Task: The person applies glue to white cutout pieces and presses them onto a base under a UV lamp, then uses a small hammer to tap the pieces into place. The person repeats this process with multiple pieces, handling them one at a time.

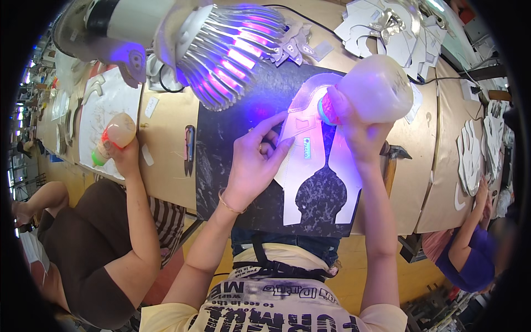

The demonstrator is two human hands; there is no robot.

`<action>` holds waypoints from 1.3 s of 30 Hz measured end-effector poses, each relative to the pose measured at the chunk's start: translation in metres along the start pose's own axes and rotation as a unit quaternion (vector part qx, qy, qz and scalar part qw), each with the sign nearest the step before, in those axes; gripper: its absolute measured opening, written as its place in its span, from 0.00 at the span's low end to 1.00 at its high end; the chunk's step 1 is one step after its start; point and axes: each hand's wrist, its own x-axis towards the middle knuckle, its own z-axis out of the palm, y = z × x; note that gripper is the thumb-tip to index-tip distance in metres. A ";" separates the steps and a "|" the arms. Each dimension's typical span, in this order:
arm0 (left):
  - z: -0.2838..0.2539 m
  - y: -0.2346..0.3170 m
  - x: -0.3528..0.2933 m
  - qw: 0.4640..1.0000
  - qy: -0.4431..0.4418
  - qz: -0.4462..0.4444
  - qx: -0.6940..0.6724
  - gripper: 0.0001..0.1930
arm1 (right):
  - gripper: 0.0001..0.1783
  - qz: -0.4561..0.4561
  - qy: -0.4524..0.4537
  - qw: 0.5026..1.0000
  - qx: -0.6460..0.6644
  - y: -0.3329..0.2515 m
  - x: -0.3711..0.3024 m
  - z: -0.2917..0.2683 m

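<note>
A pale U-shaped shoe upper [293, 191] lies on a dark speckled board [213, 166], with a glossy lining at its curved far end. My left hand [251, 157] holds its left edge, thumb on the surface and index finger stretched along the rim. In my right hand [362, 130] is a squeeze bottle [381, 88], wide, translucent and tilted. Its red and teal neck points down-left at the curved part of the upper. The bottle's tip is hidden or too close to the upper to make out.
Above the board hangs a finned metal lamp [238, 55] glowing purple. A hammer [394, 157] lies on the right, a thread snipper [189, 149] on the left. Cut pieces [387, 30] pile up behind. At left a co-worker's hand [126, 152] holds another bottle [120, 130]; another person [470, 249] works at right.
</note>
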 end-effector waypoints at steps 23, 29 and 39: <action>0.000 -0.001 0.001 1.000 -0.007 0.016 0.014 0.25 | 0.21 0.096 -0.064 0.993 -0.027 -0.038 -0.064 -0.025; 0.000 -0.001 0.000 0.999 -0.006 0.029 0.014 0.25 | 0.23 0.078 0.027 0.995 0.059 -0.039 -0.056 -0.024; 0.001 -0.005 0.001 0.999 0.007 0.037 -0.001 0.25 | 0.17 -0.017 -0.035 0.993 -0.109 -0.033 -0.043 -0.023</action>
